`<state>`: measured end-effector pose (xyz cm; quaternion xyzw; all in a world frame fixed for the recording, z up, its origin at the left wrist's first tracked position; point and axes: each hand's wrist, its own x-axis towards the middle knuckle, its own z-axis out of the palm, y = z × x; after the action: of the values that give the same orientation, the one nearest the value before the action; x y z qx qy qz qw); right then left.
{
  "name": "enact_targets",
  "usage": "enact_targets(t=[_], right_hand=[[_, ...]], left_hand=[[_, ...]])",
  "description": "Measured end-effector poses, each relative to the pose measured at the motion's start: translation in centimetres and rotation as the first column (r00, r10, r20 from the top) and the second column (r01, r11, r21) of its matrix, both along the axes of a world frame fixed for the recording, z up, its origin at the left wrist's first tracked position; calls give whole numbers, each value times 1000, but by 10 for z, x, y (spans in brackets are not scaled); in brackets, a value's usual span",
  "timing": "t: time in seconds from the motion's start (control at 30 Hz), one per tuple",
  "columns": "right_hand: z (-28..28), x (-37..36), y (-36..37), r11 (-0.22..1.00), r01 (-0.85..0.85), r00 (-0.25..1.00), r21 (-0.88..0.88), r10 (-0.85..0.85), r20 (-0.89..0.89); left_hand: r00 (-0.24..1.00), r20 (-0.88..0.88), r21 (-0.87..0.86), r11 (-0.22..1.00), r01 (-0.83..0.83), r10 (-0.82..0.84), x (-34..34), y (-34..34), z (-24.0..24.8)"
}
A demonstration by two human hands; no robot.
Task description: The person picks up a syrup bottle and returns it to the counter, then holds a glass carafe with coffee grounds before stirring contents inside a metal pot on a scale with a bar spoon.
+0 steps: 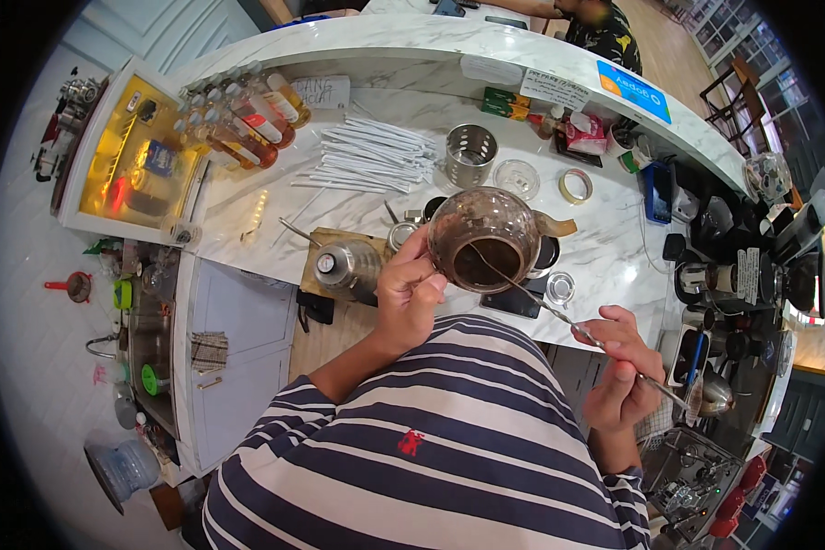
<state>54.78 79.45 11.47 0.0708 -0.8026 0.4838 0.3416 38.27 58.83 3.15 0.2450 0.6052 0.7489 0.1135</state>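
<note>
My left hand (408, 298) grips a round glass coffee server (472, 218) at its left side. The server is tipped so its open mouth faces me, and its wooden handle (556, 225) points right. Brown liquid seems to lie inside. Between the fingers of my right hand (621, 371) is a long bar spoon (559, 314) with a twisted stem; its far end reaches into the server's mouth. A steel gooseneck kettle (346, 268) stands on a wooden board (319, 240) left of my left hand. Partly hidden behind the server is a black flat device (513, 303).
Beyond the server are a perforated steel cup (470, 151), wrapped straws (376, 151), a clear lid (517, 179) and a tape roll (575, 186). Bottles (247, 115) stand back left by a lit display case (137, 170). Equipment crowds the right; a person (600, 37) sits beyond the raised ledge.
</note>
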Motion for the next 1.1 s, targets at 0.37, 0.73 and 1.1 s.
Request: enact_targets(t=[0.37,0.73,1.1], right_hand=[[-13,-2,6,961,157,986,-229,-166,-20],[21,-13,5,982,-37,999,183,31,33],[21,-16,2,975,-138,990,172,134,34]], left_hand=[[995,72,88,994,62,-68,-10,23,-25],[981,148,269,959,82,-126,-7,23,-33],[983,146,296,953,61,-108,-6,25,-28]])
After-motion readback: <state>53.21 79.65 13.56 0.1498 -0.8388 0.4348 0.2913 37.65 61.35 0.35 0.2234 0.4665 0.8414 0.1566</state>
